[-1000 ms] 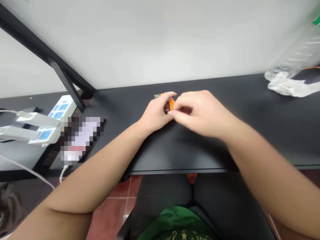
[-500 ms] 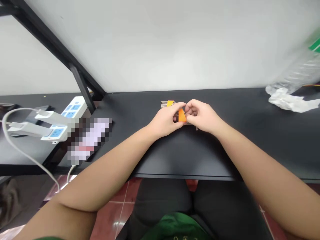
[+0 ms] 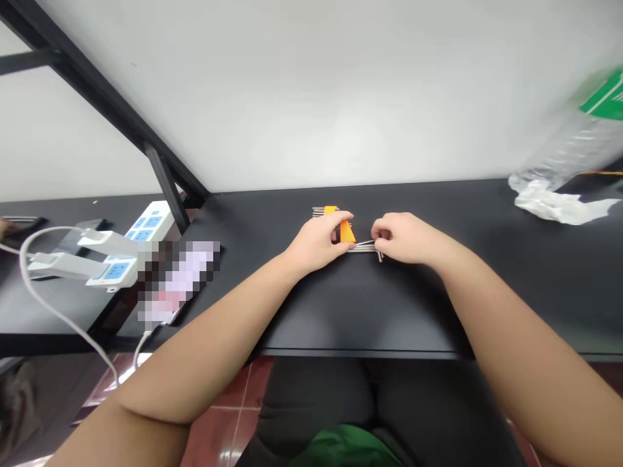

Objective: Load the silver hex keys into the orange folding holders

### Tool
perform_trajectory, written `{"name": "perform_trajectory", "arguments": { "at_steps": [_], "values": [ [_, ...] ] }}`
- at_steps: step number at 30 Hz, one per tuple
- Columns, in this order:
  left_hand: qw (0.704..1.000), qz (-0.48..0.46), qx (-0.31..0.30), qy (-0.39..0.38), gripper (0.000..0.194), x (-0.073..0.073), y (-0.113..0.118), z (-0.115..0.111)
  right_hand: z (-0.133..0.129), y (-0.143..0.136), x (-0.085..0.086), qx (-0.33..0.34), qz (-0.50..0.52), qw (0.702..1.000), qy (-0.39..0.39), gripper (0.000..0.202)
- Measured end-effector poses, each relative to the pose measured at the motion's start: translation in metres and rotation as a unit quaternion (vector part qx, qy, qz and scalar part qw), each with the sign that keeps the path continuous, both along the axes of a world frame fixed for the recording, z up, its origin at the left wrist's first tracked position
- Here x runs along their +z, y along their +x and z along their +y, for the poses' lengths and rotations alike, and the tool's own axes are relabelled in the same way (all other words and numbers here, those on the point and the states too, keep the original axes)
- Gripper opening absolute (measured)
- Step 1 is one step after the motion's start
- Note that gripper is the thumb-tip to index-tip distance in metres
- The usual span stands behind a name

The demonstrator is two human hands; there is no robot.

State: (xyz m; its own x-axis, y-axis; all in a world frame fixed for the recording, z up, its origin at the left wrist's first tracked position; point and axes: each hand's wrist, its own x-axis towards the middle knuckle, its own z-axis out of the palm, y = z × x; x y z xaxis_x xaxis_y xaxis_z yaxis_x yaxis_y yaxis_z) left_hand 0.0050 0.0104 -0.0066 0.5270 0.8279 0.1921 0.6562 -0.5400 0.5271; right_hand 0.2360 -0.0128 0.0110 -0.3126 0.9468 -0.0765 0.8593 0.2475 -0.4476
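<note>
The pale wall (image 3: pixel 341 97) fills the background. Below it runs a black counter (image 3: pixel 350 311), smooth and dull-sheened, with red floor tiles (image 3: pixel 233 418) past its near edge. A black metal frame (image 3: pixel 102 97) slants across the left side.

At far right lies a clear bottle (image 3: pixel 559 152) with a green label (image 3: pixel 606 97); pale marks on the label are too blurred to read. On the left, a white power strip (image 3: pixel 160 217) with blue socket faces carries two white plugs. Between the strip and the person's left forearm lies a flat device (image 3: pixel 182 279), its face masked and a white cable at its near end. Crumpled white tissue (image 3: pixel 559 204) sits just beside the bottle.

At the middle of the counter, the left hand (image 3: pixel 314 246) has its fingers partly curled, thumb and forefinger gripping an orange holder (image 3: pixel 346 232). The right hand (image 3: pixel 406 239) has its fingers drawn together at the thumb and appears to pinch the end of a thin metal rod. Further metal rods (image 3: pixel 363 249), some bent at the tip, extend from the holder towards the right hand.
</note>
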Motion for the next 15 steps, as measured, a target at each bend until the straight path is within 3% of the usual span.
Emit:
{"name": "perform_trajectory", "arguments": {
  "at_steps": [5,8,11,15],
  "values": [
    [1.000,-0.012,-0.007,-0.004,0.057,0.001,-0.001,-0.001,0.000,-0.002,0.003,-0.013,0.033,0.999,0.019,0.015],
    [0.999,-0.024,-0.028,-0.007,0.061,0.000,0.000,-0.002,-0.002,-0.006,0.004,-0.033,0.119,0.991,0.047,0.013],
    [0.998,-0.036,-0.053,-0.009,0.062,0.001,0.001,-0.005,-0.006,-0.014,0.003,-0.019,0.227,0.974,-0.009,0.011],
    [0.996,-0.044,-0.075,-0.008,0.058,0.004,0.004,-0.008,-0.011,-0.027,-0.001,-0.029,0.278,0.960,-0.034,0.009]
  ]
}}
